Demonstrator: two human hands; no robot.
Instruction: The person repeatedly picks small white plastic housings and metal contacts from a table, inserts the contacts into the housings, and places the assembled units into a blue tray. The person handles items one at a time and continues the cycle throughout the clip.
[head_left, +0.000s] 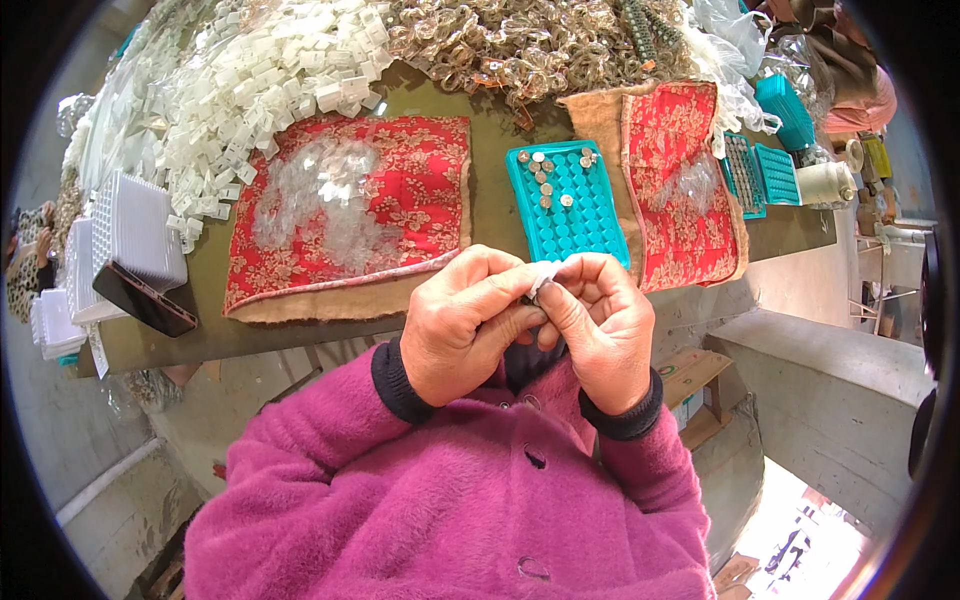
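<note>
Close to my chest, just in front of the table edge, both hands meet at the fingertips. My left hand [452, 325] and my right hand [608, 338] pinch a small whitish, shiny piece [542, 278] between thumbs and forefingers. It is too small and too covered to name. Just beyond the fingers lies a teal tray [520, 200] with rows of round pockets. Several small round silvery pieces [545, 190] sit in its far part. To the left, thin clear plastic bags [325, 195] are heaped on a red floral cloth [435, 150].
A second red floral cloth [680, 240] lies right of the tray. White plastic boxes [270, 80] and clear brownish pieces [510, 45] are piled at the back. Stacked white trays [140, 225] and a dark phone-like slab [145, 298] stand left. A thread cone [825, 183] and another person [860, 70] are right.
</note>
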